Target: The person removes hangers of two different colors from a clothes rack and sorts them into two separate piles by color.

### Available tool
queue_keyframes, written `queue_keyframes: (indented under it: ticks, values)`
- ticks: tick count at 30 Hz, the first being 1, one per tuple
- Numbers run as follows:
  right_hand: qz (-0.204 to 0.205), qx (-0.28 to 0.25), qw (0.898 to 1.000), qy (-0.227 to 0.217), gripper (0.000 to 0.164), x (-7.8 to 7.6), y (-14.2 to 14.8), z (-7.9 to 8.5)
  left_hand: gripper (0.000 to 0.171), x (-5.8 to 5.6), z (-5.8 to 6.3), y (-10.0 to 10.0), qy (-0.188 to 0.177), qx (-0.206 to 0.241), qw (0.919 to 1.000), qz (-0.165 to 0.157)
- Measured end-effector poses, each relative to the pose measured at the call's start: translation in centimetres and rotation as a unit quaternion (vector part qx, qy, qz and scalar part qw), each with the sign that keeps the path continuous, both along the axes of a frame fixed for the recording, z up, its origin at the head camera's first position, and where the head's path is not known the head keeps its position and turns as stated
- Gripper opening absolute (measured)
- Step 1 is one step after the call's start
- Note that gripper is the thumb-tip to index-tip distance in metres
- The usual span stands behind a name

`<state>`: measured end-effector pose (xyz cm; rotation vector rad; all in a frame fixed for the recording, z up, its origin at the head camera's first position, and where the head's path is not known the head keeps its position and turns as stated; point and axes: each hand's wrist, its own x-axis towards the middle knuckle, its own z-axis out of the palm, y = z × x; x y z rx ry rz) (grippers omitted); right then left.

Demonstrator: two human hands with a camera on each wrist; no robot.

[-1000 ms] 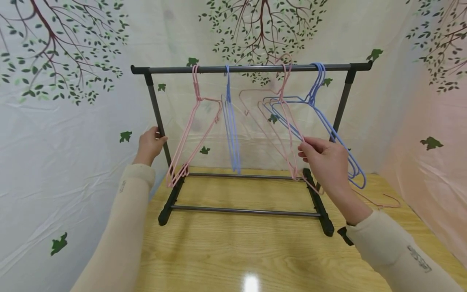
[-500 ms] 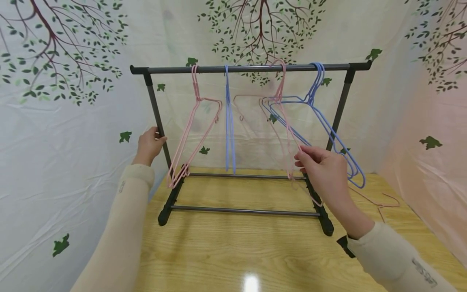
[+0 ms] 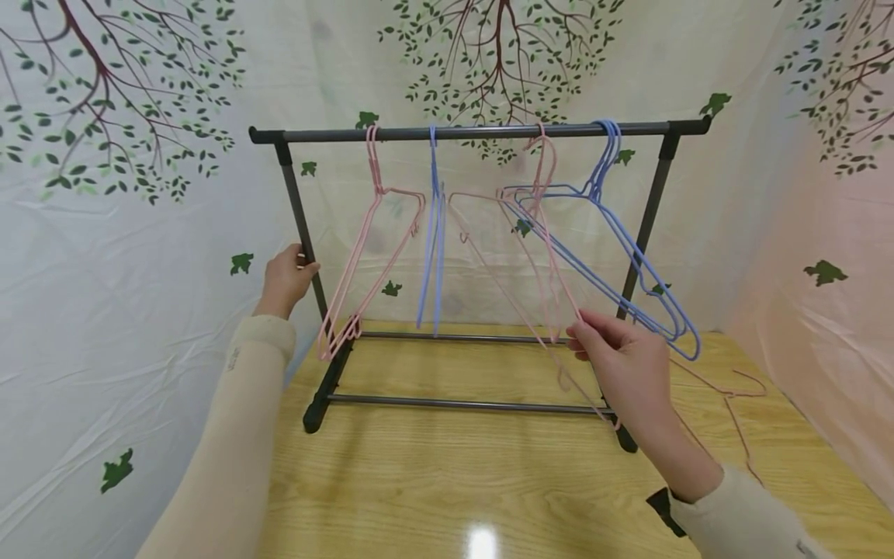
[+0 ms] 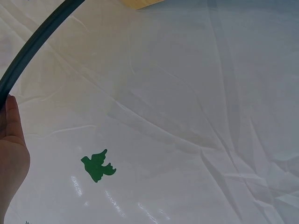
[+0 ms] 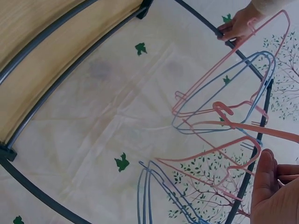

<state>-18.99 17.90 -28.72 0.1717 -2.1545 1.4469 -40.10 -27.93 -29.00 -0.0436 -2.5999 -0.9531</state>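
"What is the right hand (image 3: 621,365) doing?"
"Its thumb and fingertips are together, pinching the side of a thin pink wire-like hanger (image 3: 561,268), which hangs slanted in front of the dark metal rack (image 3: 482,132)."
"Is its hook (image 3: 554,151) over the bar?"
"It is right at the bar, beside another hook; I can't tell whether it is over it."
"And the left hand (image 3: 288,272)?"
"Well apart from the hangers, with fingers and thumb clamped on the rack's dark left upright (image 3: 296,202)."
"What else hangs there?"
"A pair of pink hangers (image 3: 379,186) near the left end, thin blue hangers (image 3: 434,171) seen nearly edge-on beside them, and a bunch of overlapping blue hangers (image 3: 596,186) to the right of the pinched one."
"Anything lower down?"
"The rack stands on a yellowish wood-grain table (image 3: 454,481). Another pink hanger (image 3: 736,423) lies there on the right, partly hidden by the right forearm."
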Motion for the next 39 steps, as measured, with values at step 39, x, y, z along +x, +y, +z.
queue_keyframes:
  ticks: [39]
  values:
    - [0.066, -0.299, 0.891, 0.334, 0.022, 4.6, 6.8, -0.4, 0.029, -0.4, -0.2, -0.3, 0.023, -0.003, 0.9997, -0.009]
